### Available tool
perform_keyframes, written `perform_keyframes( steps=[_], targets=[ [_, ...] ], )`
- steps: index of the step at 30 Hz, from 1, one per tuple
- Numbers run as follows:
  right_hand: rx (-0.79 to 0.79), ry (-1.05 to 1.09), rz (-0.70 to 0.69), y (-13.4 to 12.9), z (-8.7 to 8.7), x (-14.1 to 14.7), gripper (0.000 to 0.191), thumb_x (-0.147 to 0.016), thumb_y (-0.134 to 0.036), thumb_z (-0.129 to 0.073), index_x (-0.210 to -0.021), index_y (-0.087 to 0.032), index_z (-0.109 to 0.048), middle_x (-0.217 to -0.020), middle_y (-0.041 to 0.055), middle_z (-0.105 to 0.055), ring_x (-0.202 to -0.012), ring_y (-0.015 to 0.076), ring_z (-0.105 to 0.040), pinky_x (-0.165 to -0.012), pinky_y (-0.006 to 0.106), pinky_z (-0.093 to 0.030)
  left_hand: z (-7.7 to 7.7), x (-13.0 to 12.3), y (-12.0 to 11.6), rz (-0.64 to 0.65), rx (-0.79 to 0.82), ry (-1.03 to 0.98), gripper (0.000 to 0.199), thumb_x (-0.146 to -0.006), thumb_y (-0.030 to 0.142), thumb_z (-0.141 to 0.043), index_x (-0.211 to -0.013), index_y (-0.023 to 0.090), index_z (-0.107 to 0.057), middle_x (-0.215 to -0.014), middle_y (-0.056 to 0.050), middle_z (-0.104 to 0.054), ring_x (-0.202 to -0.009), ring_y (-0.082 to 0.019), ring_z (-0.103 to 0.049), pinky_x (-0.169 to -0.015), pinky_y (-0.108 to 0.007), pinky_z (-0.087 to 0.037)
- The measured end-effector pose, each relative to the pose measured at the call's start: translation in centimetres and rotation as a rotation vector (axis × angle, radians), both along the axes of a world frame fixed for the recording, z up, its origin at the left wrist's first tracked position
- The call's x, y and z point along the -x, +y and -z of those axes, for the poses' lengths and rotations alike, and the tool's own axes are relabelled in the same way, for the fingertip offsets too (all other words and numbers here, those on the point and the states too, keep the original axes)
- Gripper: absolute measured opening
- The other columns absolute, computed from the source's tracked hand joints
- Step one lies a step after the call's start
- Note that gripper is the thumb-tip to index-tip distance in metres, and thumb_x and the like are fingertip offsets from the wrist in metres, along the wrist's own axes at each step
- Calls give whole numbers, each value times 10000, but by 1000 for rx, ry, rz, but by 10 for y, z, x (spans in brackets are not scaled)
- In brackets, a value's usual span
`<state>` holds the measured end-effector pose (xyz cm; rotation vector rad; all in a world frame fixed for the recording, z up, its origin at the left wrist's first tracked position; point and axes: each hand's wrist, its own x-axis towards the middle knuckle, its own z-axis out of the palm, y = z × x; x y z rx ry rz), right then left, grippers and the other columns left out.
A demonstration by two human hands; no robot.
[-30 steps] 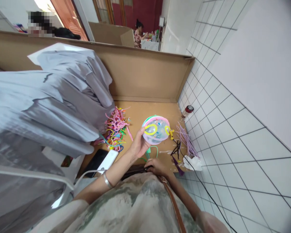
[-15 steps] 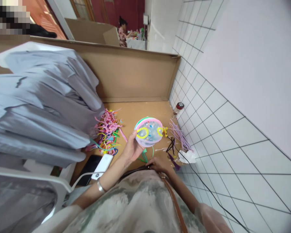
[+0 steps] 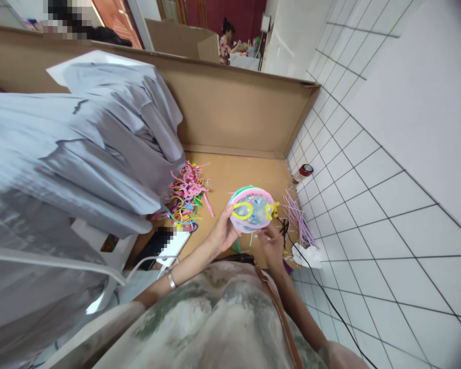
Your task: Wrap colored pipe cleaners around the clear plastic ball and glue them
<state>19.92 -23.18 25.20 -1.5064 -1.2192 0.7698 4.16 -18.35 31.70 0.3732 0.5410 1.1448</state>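
In my left hand (image 3: 226,230) is a round clear plastic piece (image 3: 258,212) with pink and green rims, yellow loops and small coloured bits inside. My thumb lies on its left edge with the fingers beneath. Close below its lower right edge is my right hand (image 3: 272,243), fingers loosely bent and slightly apart, with nothing visible in them. Whether it touches the piece I cannot tell. A small yellow figure (image 3: 275,209) shows at the piece's right edge. Green strands (image 3: 236,245) lie below it.
Coloured fuzzy strips (image 3: 188,192) are heaped at the left, purple sticks (image 3: 299,220) at the right. A white device (image 3: 174,248), crumpled tissue (image 3: 306,255) and red-lidded jar (image 3: 304,171) lie around. Cardboard (image 3: 238,113) walls the back; grey cloth (image 3: 119,148) hangs left. Another person (image 3: 226,43) sits beyond.
My right hand has risen from near the bag at my waist to beside the clear piece. My left hand still holds the piece. The whole view has shifted, so things appear further right.
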Motion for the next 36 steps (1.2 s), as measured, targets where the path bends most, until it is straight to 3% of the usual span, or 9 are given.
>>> perform_keyframes(
  steps=[2, 3, 6, 9, 19, 30, 36],
  targets=[
    [-159, -28, 235, 0, -29, -4, 393, -879, -427, -627, -1206, -211, -660, -1159, 110, -700, -1079, 282, -649, -950, 524, -532, 3, -3, -2, -48, -23, 24, 507, -740, 428, -759, -1178, 198, -645, -1172, -89, -756, -1204, -317, -668, -989, -431, -575],
    [-259, -77, 228, -1, -45, -4, 431, -863, -414, -657, -1250, -225, -637, -1238, 111, -658, -1179, 286, -602, -1016, 532, -496, 4, -5, -3, -69, -32, 39, 521, -731, 431, -771, -1182, 204, -642, -1186, -85, -750, -1200, -309, -667, -985, -413, -575],
    [-440, -190, 2, -5, -83, -1, 520, -818, -363, -729, -1320, -294, -613, -1367, 91, -559, -1330, 297, -498, -1128, 547, -417, 6, -11, -5, -94, -60, 91, 545, -708, 442, -808, -1170, 206, -643, -1210, -84, -736, -1179, -289, -673, -966, -361, -572],
    [-434, -175, -86, -7, -100, 8, 452, -851, -355, -693, -1298, -322, -636, -1386, 83, -537, -1324, 298, -508, -1119, 546, -437, 7, -15, -6, -101, -99, 126, 538, -709, 431, -817, -1168, 207, -647, -1216, -89, -729, -1172, -279, -674, -954, -328, -562],
    [-412, -113, -101, 9, -98, 12, 229, -874, -326, -686, -1096, -311, -744, -1328, 72, -558, -1271, 273, -544, -1058, 500, -484, 9, -14, 0, -93, -114, 130, 580, -709, 435, -833, -1211, 212, -646, -1241, -76, -720, -1077, -229, -699, -842, -250, -569],
    [-431, -145, -126, 23, -98, 10, 221, -851, -284, -709, -1069, -311, -730, -1328, 62, -567, -1293, 274, -525, -1099, 513, -446, 14, -16, 10, -64, -116, 140, 627, -724, 516, -800, -1237, 206, -616, -1249, -97, -713, -1111, -266, -692, -887, -324, -579],
    [-408, -122, -104, 29, -100, 10, 194, -838, -286, -712, -1029, -285, -743, -1308, 66, -565, -1277, 267, -531, -1090, 498, -455, 10, -19, 14, -44, -98, 87, 530, -715, 502, -803, -1120, 192, -660, -1153, -85, -749, -1125, -272, -689, -906, -328, -580]
  ],
)
